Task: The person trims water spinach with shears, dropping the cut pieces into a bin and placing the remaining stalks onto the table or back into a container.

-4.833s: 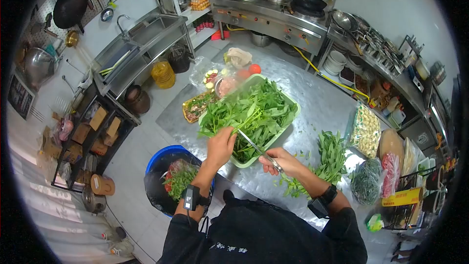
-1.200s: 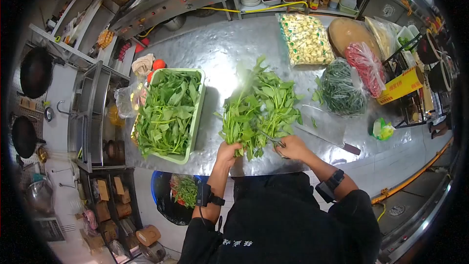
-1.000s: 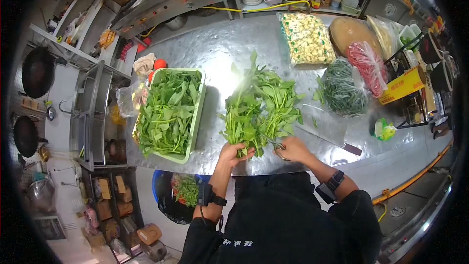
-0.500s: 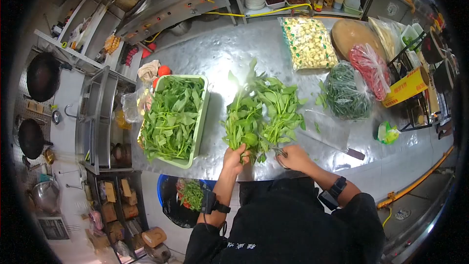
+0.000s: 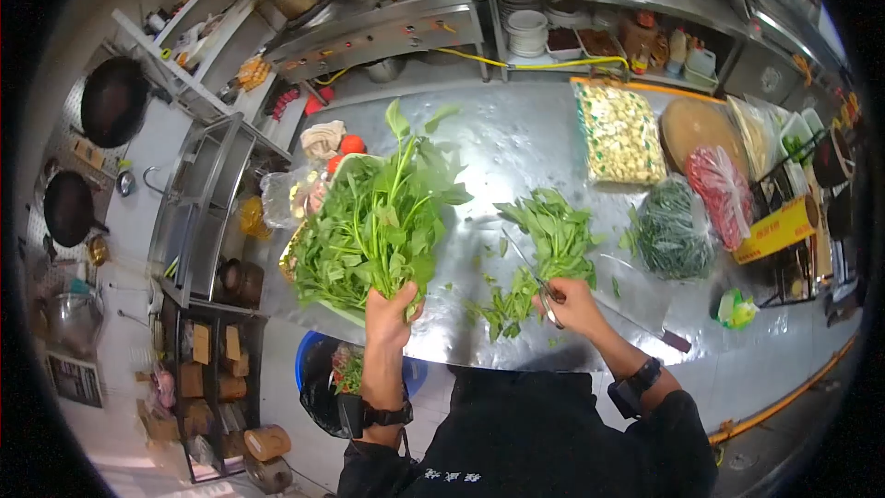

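My left hand point(image 5: 391, 314) is closed round the stems of a bunch of leafy greens point(image 5: 396, 221), held over the right side of a green-rimmed tray point(image 5: 348, 315) full of similar greens. The bunch hides much of the tray. My right hand point(image 5: 570, 306) grips scissors point(image 5: 537, 278), whose blades point up and left over the steel table. Just beyond that hand lies another pile of greens point(image 5: 558, 235). Loose cut leaves point(image 5: 507, 309) are scattered to the left of the scissors.
A knife point(image 5: 675, 341) lies to the right. Behind it are a bag of dark green vegetables point(image 5: 676, 231), a red bag point(image 5: 719, 194), a bag of pale pieces point(image 5: 619, 138) and a round board point(image 5: 702, 134). A bin point(image 5: 318, 373) stands below the table's front edge.
My left hand has moved left with its bunch, from the middle of the table to the tray. The scissors are now apart from that bunch. The whole view has shifted.
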`<state>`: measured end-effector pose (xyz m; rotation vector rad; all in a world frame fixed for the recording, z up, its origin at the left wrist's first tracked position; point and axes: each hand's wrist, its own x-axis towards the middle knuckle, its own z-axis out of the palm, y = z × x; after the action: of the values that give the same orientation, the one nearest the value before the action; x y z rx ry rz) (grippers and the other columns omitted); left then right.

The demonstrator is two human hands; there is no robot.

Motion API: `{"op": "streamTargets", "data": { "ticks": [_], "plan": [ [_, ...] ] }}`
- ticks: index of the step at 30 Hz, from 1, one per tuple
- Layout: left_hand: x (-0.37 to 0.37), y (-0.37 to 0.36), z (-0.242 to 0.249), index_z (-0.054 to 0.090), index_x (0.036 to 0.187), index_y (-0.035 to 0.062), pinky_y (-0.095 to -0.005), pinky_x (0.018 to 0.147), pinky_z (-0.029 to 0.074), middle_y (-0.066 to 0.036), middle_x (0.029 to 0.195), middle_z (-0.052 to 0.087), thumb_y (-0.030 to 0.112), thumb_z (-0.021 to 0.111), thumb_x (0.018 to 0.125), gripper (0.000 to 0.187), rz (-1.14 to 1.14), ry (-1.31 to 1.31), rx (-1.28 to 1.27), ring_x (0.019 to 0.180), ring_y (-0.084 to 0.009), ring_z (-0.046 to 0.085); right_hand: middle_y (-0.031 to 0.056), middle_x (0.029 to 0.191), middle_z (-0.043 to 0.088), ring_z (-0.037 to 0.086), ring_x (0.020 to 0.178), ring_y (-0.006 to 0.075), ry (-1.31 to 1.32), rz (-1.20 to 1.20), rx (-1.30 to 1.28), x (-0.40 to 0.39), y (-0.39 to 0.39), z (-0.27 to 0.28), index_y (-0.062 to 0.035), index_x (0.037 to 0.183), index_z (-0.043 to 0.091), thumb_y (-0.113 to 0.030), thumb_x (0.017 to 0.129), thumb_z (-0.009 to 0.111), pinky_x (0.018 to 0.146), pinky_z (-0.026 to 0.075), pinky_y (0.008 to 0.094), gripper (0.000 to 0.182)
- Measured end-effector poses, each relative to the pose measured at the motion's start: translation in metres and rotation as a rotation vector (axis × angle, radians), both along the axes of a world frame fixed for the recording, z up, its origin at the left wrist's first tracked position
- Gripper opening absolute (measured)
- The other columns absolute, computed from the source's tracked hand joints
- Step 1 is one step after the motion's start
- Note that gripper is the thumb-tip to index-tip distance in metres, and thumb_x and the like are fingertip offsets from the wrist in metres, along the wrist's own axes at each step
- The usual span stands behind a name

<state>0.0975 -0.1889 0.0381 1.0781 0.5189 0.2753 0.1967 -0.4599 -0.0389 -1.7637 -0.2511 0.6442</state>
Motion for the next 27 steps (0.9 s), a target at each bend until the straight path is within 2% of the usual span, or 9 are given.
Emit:
{"op": "streamTargets", "data": {
  "ticks": [5,10,11,14,17,19,22,25,27],
  "plan": [
    [-0.010,0.026,0.025,0.053,0.106,-0.0004,-0.0264,0.055,0.047,-0.007,0.090,0.061,-0.010,0.058,0.070,0.037,0.107,-0.069,0.150,0.070,-0.0161,0.059,-0.0032,0.048,0.045,0.039,0.045,0.0034,-0.048,0.170,0.099,0.001,0.044,0.046,-0.0018,0.069,0.057,-0.021,0.077,0.072,0.042,0.028,0.0231,0.025],
    [-0.023,0.066,0.032,0.053,0.109,-0.0012,-0.0287,0.069,0.049,-0.007,0.096,0.060,-0.012,0.053,0.069,0.041,0.153,-0.041,0.189,0.081,-0.0171,0.061,0.0007,0.048,0.046,0.041,0.046,0.0070,-0.274,0.452,0.156,-0.005,0.099,0.081,-0.0026,0.070,0.058,-0.025,0.077,0.071,0.044,0.031,0.0258,0.027],
    [-0.023,0.070,0.030,0.052,0.110,-0.0012,-0.0269,0.066,0.049,-0.008,0.100,0.060,-0.012,0.053,0.071,0.040,0.184,-0.108,0.168,0.085,-0.0160,0.060,0.0018,0.048,0.047,0.041,0.046,0.0077,-0.278,0.464,0.133,-0.008,0.112,0.086,-0.0025,0.070,0.058,-0.025,0.077,0.070,0.044,0.031,0.0259,0.027],
    [-0.029,0.081,0.033,0.052,0.107,0.0006,-0.0253,0.054,0.046,-0.007,0.096,0.060,-0.009,0.051,0.076,0.032,0.292,-0.122,0.158,0.080,-0.0129,0.058,0.0042,0.050,0.049,0.042,0.046,0.0105,-0.271,0.491,0.043,-0.015,0.141,0.096,-0.0016,0.069,0.059,-0.028,0.078,0.069,0.045,0.033,0.0266,0.030],
    [-0.040,0.099,0.033,0.051,0.105,0.0050,-0.0242,0.043,0.039,-0.004,0.089,0.059,-0.002,0.050,0.082,0.024,0.323,-0.141,0.075,0.064,-0.0121,0.055,0.0043,0.050,0.049,0.042,0.047,0.0103,-0.228,0.517,0.023,-0.017,0.166,0.079,-0.0012,0.069,0.059,-0.031,0.078,0.069,0.045,0.033,0.0272,0.033],
    [-0.045,0.115,0.023,0.051,0.104,0.0057,-0.0242,0.041,0.037,-0.004,0.087,0.059,0.000,0.048,0.083,0.022,0.346,-0.147,0.095,0.061,-0.0122,0.054,0.0038,0.050,0.048,0.043,0.047,0.0100,-0.196,0.523,0.048,-0.020,0.175,0.070,-0.0013,0.069,0.059,-0.033,0.078,0.069,0.045,0.033,0.0275,0.035],
    [-0.052,0.134,0.012,0.051,0.104,0.0054,-0.0235,0.037,0.035,-0.005,0.084,0.059,0.001,0.049,0.083,0.021,0.379,-0.145,0.086,0.057,-0.0123,0.054,0.0003,0.058,0.058,0.051,0.047,0.0054,-0.192,0.551,0.070,-0.025,0.185,0.077,-0.0029,0.070,0.058,-0.026,0.080,0.069,0.044,0.038,0.0206,0.027],
    [-0.055,0.140,0.011,0.052,0.105,0.0057,-0.0231,0.036,0.035,-0.005,0.084,0.060,0.002,0.050,0.083,0.023,0.388,-0.113,0.073,0.058,-0.0123,0.056,0.0014,0.059,0.058,0.050,0.047,0.0057,-0.178,0.643,0.130,-0.028,0.198,0.081,-0.0026,0.071,0.058,-0.027,0.081,0.067,0.043,0.038,0.0209,0.028],
    [-0.057,0.143,0.010,0.052,0.106,0.0063,-0.0232,0.035,0.034,-0.005,0.085,0.061,0.002,0.051,0.083,0.024,0.401,-0.090,0.062,0.059,-0.0124,0.056,0.0012,0.057,0.057,0.049,0.046,0.0073,-0.011,0.659,0.086,-0.033,0.209,0.104,-0.0028,0.072,0.061,-0.034,0.080,0.067,0.043,0.038,0.0230,0.033]
  ]
}}
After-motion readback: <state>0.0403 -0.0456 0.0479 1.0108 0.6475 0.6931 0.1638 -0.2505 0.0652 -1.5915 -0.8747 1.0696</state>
